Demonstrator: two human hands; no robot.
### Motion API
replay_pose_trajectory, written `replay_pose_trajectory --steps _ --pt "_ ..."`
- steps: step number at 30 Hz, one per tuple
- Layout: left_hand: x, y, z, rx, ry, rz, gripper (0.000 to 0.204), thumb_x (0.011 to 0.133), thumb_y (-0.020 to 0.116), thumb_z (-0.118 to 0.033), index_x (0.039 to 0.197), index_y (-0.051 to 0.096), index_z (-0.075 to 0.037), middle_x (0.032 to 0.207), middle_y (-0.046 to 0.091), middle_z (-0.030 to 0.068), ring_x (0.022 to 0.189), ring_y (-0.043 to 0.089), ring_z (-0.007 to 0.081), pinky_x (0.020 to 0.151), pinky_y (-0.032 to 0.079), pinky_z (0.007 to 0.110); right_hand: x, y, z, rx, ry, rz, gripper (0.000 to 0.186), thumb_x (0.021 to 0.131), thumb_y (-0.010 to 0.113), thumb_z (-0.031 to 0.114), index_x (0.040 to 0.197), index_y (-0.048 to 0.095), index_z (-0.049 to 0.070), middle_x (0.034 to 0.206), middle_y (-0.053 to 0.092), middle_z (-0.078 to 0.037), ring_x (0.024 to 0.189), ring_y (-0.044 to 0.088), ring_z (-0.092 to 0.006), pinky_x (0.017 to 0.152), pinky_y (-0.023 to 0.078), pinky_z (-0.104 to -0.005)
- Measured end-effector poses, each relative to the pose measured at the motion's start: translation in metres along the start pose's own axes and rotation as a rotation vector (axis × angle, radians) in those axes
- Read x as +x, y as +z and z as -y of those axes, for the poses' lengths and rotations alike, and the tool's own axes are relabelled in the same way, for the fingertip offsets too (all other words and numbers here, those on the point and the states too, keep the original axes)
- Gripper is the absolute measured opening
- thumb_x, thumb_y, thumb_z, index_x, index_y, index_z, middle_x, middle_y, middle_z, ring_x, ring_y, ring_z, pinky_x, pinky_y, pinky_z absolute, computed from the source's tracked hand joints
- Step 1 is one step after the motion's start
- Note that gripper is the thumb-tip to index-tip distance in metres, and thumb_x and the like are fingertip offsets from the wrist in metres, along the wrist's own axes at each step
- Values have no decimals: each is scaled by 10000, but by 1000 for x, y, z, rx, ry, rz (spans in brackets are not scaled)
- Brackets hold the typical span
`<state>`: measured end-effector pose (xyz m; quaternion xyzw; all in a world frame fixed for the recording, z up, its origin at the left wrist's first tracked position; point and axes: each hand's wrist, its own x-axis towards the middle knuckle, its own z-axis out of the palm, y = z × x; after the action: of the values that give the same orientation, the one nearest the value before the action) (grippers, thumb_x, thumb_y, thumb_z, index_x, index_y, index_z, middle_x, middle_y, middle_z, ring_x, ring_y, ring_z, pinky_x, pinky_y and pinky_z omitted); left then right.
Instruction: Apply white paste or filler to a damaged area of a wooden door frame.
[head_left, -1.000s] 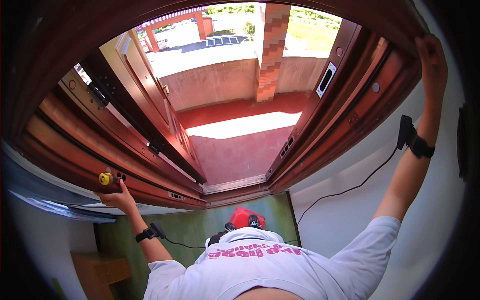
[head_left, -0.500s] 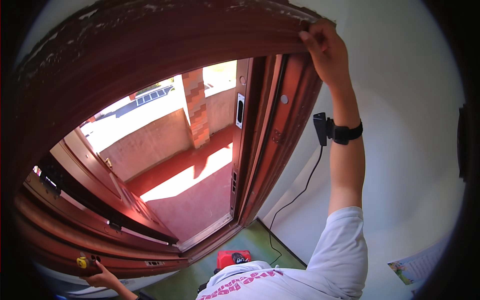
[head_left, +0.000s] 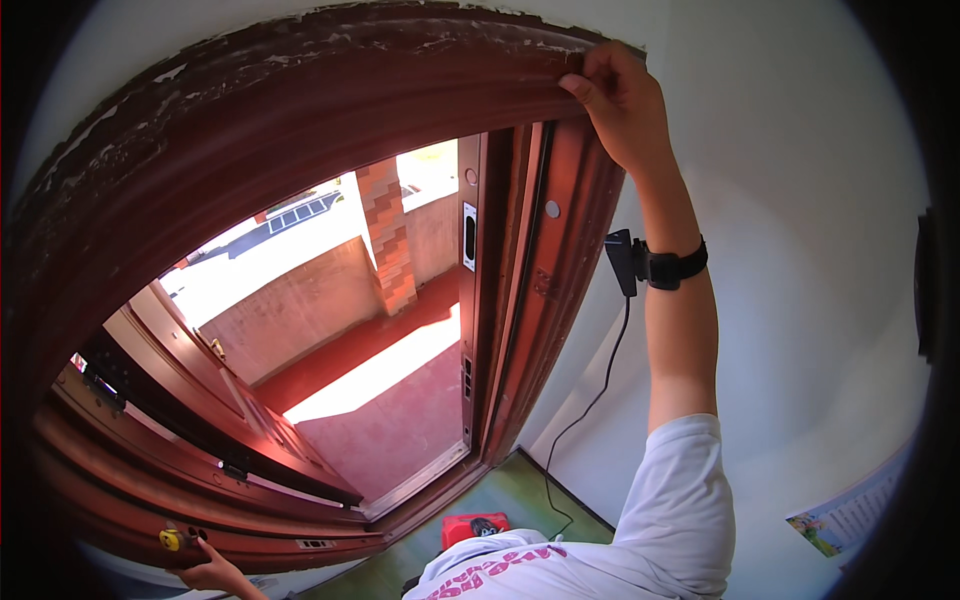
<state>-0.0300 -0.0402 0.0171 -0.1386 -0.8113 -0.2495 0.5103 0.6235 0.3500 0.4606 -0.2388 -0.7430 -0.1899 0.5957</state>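
Observation:
My right hand (head_left: 625, 105) is raised to the upper right corner of the brown door frame (head_left: 400, 80). Its fingers are curled in and its thumb points left along the frame; whatever may be pinched between them is hidden. Low at the far left, my left hand (head_left: 215, 572) is closed beside the frame's left side. Next to its fingers is a small round yellow-and-dark thing (head_left: 171, 540) that looks like a tape measure, partly out of clear sight. No tape blade can be made out between the hands.
A brown door (head_left: 220, 380) stands open outward at the left. Beyond lie a sunlit porch floor, a low wall (head_left: 290, 300) and a brick pillar (head_left: 385, 235). A black device (head_left: 622, 260) with a cable is strapped to my right wrist. A red case (head_left: 462, 528) sits on the green floor.
The view has shifted, so the frame's top shows lower and more fully. Both hands keep about the same places against the door frame.

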Motion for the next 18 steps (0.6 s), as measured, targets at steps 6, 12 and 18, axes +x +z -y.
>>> replay_pose_trajectory --steps 6,12,18 --pt "-2 -1 0 56 -18 1 1055 780 751 -529 1458 250 106 1187 551 249 1033 578 414 894 471 481 0 1 5 23 45 -1 261 842 759 206 861 545 59 637 489 1 588 432 -104 572 392 -257" --pt "-4 4 4 38 -8 20 1047 786 746 -532 1454 255 107 1216 536 257 1046 575 415 897 477 486 -1 0 8 -44 58 39 288 821 781 221 874 544 66 649 492 -1 598 431 -98 571 391 -256" --pt "-6 6 12 -10 15 5 1010 809 731 -519 1442 265 115 1221 532 259 1049 574 423 892 488 480 2 -4 3 18 50 66 239 850 745 165 886 531 64 644 492 -2 595 421 -102 560 381 -263"
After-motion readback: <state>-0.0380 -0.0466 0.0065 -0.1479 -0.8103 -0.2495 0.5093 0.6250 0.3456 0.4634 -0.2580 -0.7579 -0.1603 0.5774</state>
